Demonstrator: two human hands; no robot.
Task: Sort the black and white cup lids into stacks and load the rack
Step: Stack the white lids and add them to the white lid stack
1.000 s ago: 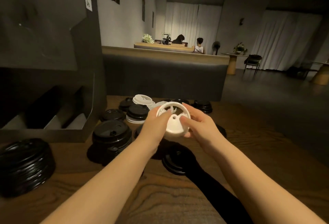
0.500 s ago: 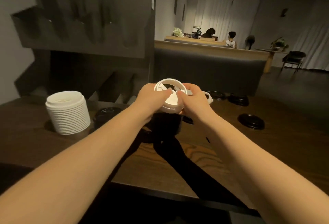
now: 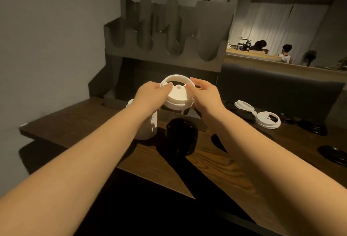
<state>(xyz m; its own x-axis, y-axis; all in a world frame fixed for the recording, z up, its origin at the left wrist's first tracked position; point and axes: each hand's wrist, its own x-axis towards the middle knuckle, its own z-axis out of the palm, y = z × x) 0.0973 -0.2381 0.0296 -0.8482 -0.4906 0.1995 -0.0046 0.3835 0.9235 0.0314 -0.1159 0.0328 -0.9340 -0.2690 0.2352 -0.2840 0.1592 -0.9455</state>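
We hold a white lid (image 3: 177,95) between both hands, raised above the desk (image 3: 75,121) near its back left corner, in front of the rack (image 3: 169,34). We should lower it level onto the white stack (image 3: 148,125) below the left hand (image 3: 150,95). Both arms reach forward; the left fingers pinch its rim, the right hand (image 3: 204,95) curls round the other side.

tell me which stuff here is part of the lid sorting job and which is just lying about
Part of the job:
- white lid held by left hand and right hand
- white lid stack
- black lid stack
- loose white lids
- loose black lids
- rack

Just lying about:
- bench back
- curtains
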